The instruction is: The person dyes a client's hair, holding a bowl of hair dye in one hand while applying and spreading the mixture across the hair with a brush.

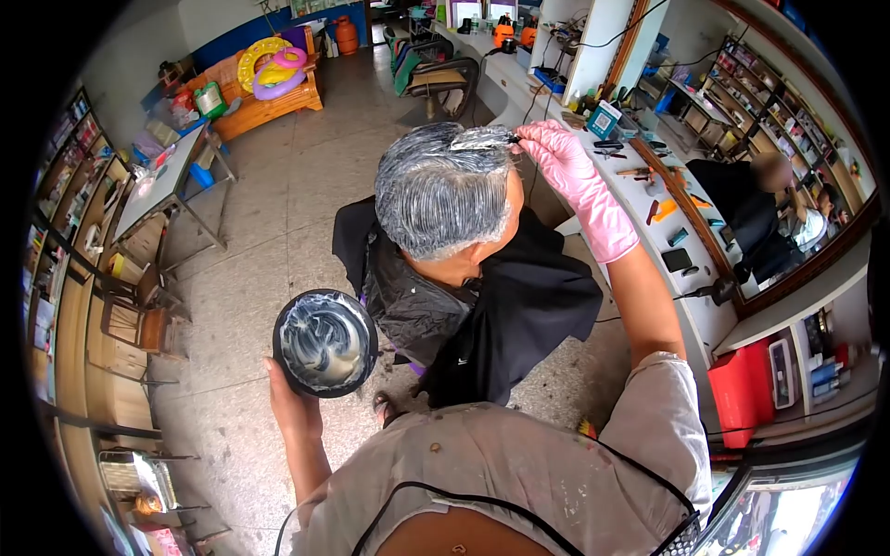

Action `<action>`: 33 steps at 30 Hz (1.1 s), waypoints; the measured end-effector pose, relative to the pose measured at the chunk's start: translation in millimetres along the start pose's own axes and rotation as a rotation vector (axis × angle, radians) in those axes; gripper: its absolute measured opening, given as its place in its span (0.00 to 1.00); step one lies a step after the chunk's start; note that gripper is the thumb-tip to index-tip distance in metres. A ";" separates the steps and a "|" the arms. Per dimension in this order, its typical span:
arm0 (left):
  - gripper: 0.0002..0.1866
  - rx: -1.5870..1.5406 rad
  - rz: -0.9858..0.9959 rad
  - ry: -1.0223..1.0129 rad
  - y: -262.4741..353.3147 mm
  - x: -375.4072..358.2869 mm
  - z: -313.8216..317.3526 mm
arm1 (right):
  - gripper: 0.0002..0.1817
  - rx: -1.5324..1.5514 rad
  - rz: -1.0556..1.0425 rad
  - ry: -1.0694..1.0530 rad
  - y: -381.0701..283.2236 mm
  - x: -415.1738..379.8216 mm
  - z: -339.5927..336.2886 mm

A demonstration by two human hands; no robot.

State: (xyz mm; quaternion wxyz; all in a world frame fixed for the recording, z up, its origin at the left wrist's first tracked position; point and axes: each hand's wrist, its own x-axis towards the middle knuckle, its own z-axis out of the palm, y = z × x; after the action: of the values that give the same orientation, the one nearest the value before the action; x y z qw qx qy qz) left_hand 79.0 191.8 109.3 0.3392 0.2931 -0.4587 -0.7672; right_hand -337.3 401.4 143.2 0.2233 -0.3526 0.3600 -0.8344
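Observation:
My left hand (295, 403) is bare and closed on the side of a black bowl (371, 326), holding it low at the left. White cream (324, 345) is smeared around inside it. My right hand (559, 159), in a pink glove, pinches a tint brush (508, 140) at the front of a seated person's hair (445, 190). Cream covers the brush end, and the glove hides much of the handle. Streaks of white cream coat the dark hair, which is combed back. A black cape (519, 306) drapes the person's shoulders.
Along the right runs a white counter (691, 301) with combs, clips and a QR-code stand (603, 120), below a large mirror (788, 167). A salon chair (436, 79) stands ahead. To the left are a table (158, 185), shelves and a wooden bench (278, 93) with swim rings.

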 end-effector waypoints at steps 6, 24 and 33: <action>0.33 -0.014 -0.007 0.005 -2.1 5.6 -7.1 | 0.07 -0.029 0.103 0.087 5.5 -35.4 -2.0; 0.30 0.005 -0.084 -0.110 4.5 24.1 -16.4 | 0.15 -1.443 -0.606 -0.165 -19.3 -127.7 89.9; 0.32 0.021 -0.067 -0.112 1.2 26.2 -24.2 | 0.03 -0.827 -0.352 0.228 -27.8 -89.7 12.1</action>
State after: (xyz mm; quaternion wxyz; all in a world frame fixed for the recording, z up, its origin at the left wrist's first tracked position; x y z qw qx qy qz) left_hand 82.0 158.6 96.8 0.2838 0.2683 -0.4750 -0.7886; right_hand -273.1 470.1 131.8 -0.1220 -0.3739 0.6194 -0.6794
